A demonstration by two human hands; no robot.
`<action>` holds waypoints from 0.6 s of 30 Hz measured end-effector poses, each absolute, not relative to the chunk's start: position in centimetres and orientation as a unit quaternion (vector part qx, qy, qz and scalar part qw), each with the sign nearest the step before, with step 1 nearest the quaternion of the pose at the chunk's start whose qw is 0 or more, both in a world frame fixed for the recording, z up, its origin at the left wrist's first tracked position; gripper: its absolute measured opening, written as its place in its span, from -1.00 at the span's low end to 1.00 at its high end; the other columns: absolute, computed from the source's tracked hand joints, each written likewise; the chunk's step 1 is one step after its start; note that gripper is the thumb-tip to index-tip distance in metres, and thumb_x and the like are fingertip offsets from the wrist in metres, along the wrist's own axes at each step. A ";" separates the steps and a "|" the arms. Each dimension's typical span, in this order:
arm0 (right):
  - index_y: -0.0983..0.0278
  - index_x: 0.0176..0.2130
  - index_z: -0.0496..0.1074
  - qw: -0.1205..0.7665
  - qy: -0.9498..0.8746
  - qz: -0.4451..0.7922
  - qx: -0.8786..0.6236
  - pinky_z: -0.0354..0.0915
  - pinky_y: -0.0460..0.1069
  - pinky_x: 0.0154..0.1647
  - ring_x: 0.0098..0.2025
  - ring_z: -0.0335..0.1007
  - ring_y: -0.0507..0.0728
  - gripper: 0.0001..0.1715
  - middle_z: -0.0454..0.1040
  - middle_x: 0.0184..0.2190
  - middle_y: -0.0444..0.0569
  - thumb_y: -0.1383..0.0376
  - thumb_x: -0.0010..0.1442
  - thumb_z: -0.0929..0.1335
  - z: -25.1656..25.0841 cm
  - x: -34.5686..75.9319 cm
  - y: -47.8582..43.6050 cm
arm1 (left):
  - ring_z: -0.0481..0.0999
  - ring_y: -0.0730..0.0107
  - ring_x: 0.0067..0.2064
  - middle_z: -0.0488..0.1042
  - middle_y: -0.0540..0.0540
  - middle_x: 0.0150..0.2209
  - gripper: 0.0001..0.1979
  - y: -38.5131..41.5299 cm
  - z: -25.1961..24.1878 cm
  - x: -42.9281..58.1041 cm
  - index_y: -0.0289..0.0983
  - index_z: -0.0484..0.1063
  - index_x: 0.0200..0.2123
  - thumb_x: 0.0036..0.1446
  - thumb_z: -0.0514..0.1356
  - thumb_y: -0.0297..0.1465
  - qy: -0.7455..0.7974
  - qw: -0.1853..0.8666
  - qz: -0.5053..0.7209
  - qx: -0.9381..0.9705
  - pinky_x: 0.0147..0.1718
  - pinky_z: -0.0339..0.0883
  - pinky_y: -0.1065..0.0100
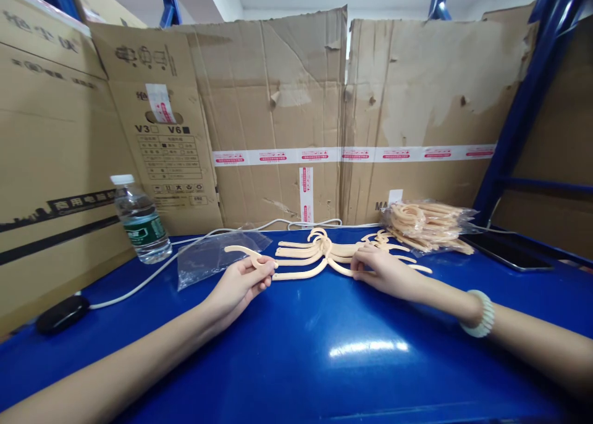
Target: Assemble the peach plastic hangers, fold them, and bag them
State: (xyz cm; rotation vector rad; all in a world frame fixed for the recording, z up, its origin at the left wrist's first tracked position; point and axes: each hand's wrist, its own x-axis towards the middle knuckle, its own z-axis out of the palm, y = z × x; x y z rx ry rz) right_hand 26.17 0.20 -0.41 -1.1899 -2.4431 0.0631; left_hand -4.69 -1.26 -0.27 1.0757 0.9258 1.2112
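Toward the far side of the blue table (296,350), the nearest beige hanger (299,275) lies with its long axis running left to right. The right hand (382,274) pinches its right arm; the left hand (248,279), just beside its left tip, grips a curved beige piece (238,249).

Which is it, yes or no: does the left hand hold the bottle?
No, the left hand holds a curved piece; the bottle stands apart.

"V3" and "V6" on a cardboard panel (160,96)
V3's checkbox (154,129) is outlined, V6's filled; "MA" stands on the right cardboard sheet (430,96), "商用电" on the left carton (50,133); lettering on the tape (331,155) and bottle label (144,230) is too small to read.
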 end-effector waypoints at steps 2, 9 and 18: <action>0.30 -0.37 0.38 0.217 -0.881 0.032 -0.419 0.23 -0.02 -0.30 -0.33 0.34 0.13 -0.93 0.44 -0.39 -0.01 0.44 0.15 0.34 -0.1 26.3 -0.5 | 0.35 0.62 -0.52 0.43 0.02 -0.52 -0.55 -1.3 -0.3 -4.7 -0.36 0.51 -0.47 -0.45 0.57 -0.29 0.400 0.603 0.527 0.447 -0.54 0.24 0.61; 0.27 -0.22 0.36 0.316 -0.858 0.073 -0.398 0.30 -0.02 -0.33 -0.35 0.37 0.11 -0.91 0.45 -0.35 -0.02 0.33 0.22 0.30 -0.1 27.1 -1.2 | 0.42 0.53 -0.41 0.45 0.00 -0.48 -0.64 -1.2 -0.6 -4.6 -0.34 0.49 -0.48 -0.33 0.55 -0.36 0.349 0.626 0.541 0.440 -0.37 0.37 0.53; 0.26 -0.22 0.41 0.378 -0.857 0.059 -0.346 0.32 0.01 -0.24 -0.25 0.40 0.14 -0.86 0.47 -0.30 0.02 0.26 0.29 0.29 0.3 28.0 -1.7 | 0.51 0.25 -0.07 0.51 -0.13 -0.11 -0.75 -2.1 -0.5 -4.6 -0.29 0.42 -0.43 -0.11 0.46 -0.48 0.305 0.715 0.485 0.401 -0.05 0.41 0.24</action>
